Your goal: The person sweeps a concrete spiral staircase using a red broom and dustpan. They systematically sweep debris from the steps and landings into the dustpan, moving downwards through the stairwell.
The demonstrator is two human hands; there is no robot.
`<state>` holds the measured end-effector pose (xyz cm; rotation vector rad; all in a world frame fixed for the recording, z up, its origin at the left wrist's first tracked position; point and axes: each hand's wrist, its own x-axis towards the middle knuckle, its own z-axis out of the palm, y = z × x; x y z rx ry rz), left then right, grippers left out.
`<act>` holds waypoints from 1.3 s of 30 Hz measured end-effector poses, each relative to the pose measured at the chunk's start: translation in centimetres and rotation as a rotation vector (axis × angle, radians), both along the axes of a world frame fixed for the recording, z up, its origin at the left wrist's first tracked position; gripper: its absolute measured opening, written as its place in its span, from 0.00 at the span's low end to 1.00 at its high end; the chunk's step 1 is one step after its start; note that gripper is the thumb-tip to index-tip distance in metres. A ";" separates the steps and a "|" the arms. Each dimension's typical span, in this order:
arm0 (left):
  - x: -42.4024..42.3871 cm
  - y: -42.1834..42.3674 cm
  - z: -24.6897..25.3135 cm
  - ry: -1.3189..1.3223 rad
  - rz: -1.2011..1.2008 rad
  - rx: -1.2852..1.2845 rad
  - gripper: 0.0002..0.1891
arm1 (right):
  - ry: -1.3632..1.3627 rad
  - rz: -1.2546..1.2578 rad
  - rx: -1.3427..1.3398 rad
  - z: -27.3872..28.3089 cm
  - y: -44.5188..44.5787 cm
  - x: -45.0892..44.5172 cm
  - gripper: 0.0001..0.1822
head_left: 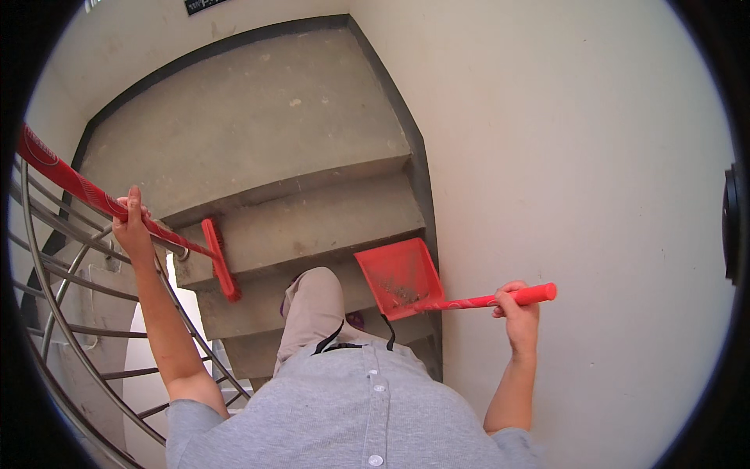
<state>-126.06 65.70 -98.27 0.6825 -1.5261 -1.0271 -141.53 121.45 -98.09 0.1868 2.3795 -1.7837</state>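
Observation:
My left hand (133, 221) grips the long red handle of a broom (221, 261). The broom's red head, with red bristles, is at the left end of the concrete steps, near the railing; whether it touches a step I cannot tell. My right hand (517, 313) is closed around the red handle of a long-handled dustpan (404, 272). The red pan is over the right side of the steps, beside the wall, with its wide mouth towards the landing. Grey debris and dust lie inside it, mostly near the handle end.
Concrete steps (316, 220) lead to a landing (258, 111) ahead. A curved metal railing (76, 328) runs along the left, with an open gap behind it. A pale wall (562, 164) with a dark base band rises on the right. My bent knee is over the steps.

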 end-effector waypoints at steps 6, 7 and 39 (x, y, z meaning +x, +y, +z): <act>0.0 0.1 0.5 -0.014 0.007 0.018 0.13 | -0.058 0.001 0.042 -5.8 0.1 0.6 0.04; 0.0 0.1 0.5 -0.019 0.013 0.027 0.13 | -0.074 -0.006 0.050 -6.6 0.2 0.6 0.04; -0.3 1.6 -0.3 -0.025 -0.014 0.032 0.12 | -0.014 0.040 -0.008 -13.8 -0.1 -2.3 0.05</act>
